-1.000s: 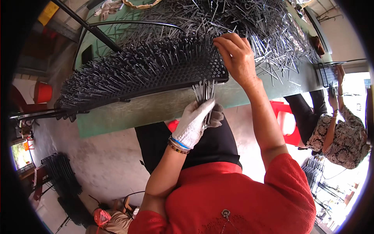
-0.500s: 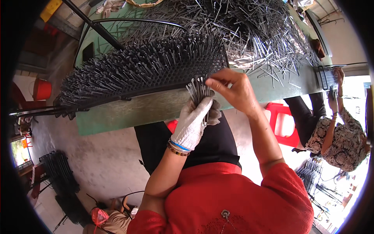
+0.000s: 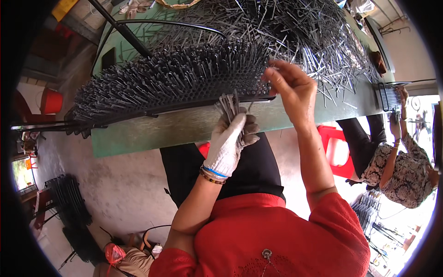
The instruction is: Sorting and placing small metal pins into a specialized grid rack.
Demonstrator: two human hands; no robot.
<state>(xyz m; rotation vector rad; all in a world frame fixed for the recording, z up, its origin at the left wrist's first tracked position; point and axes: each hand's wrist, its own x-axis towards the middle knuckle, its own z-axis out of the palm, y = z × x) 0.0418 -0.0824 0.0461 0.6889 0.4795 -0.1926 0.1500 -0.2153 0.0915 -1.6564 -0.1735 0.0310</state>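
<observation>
My left hand (image 3: 229,141), in a white knit glove with greyed fingertips, is closed around a bundle of thin dark metal strips (image 3: 229,104) standing upright above the fist. To its right and a little farther off, my bare right hand (image 3: 295,90) pinches with thumb and fingers at the right end of a black perforated rack (image 3: 235,86). A thin strip seems to hang from that pinch, blurred and partly hidden. Several rows of upright metal strips (image 3: 152,78) fill the rack's left and far parts, while bare holes show along its near right side.
A big loose pile of metal strips (image 3: 318,41) covers the far side of the green table (image 3: 124,141). A black bar (image 3: 122,34) slants above the rack's left. At right, another person (image 3: 399,171) works beside a red stool (image 3: 334,150). A red bucket (image 3: 50,101) stands far left.
My right hand has moved away from the bundle, to the right and farther off, over the rack's right end. My left hand keeps hold of the bundle nearly in place.
</observation>
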